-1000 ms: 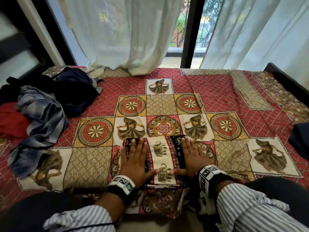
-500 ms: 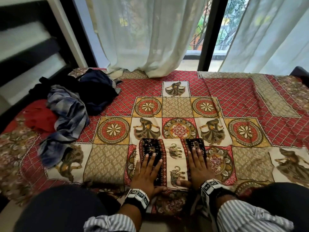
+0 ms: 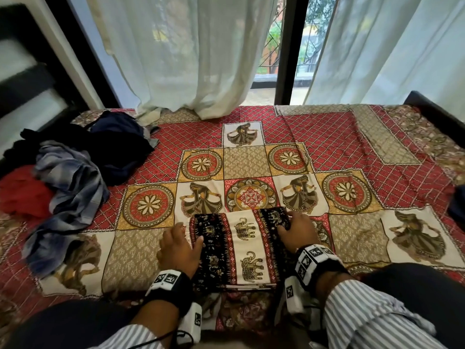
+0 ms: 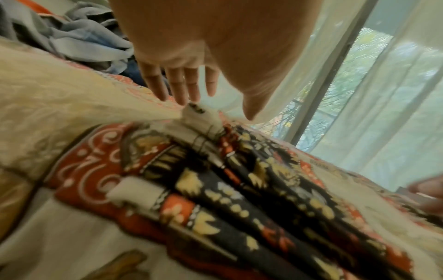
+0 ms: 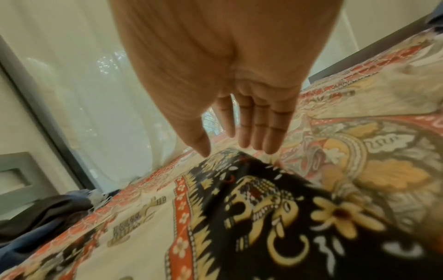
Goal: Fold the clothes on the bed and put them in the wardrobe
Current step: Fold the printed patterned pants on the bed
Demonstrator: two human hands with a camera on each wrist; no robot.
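Observation:
A folded cloth (image 3: 239,248) with black, cream and red bands and elephant prints lies flat on the patterned bed (image 3: 352,142), right in front of me. My left hand (image 3: 185,236) sits against the cloth's left edge, with the thumb touching that edge. The left wrist view shows the left hand (image 4: 184,91) with straight fingers above the stacked side layers of the cloth (image 4: 239,189). My right hand (image 3: 289,222) rests on the cloth's far right corner. In the right wrist view the right hand (image 5: 239,140) has its fingers straight over the black band of the cloth (image 5: 251,208). Neither hand grips anything.
A heap of unfolded clothes lies at the bed's left: a blue-grey checked shirt (image 3: 68,187), a dark navy garment (image 3: 120,144) and a red one (image 3: 22,195). Another dark item (image 3: 458,205) shows at the right edge. White curtains (image 3: 191,59) hang behind the bed.
Both hands were pressing flat on top of the folded cloth. The left hand has since slid off to its left edge and the right hand out to its far right corner.

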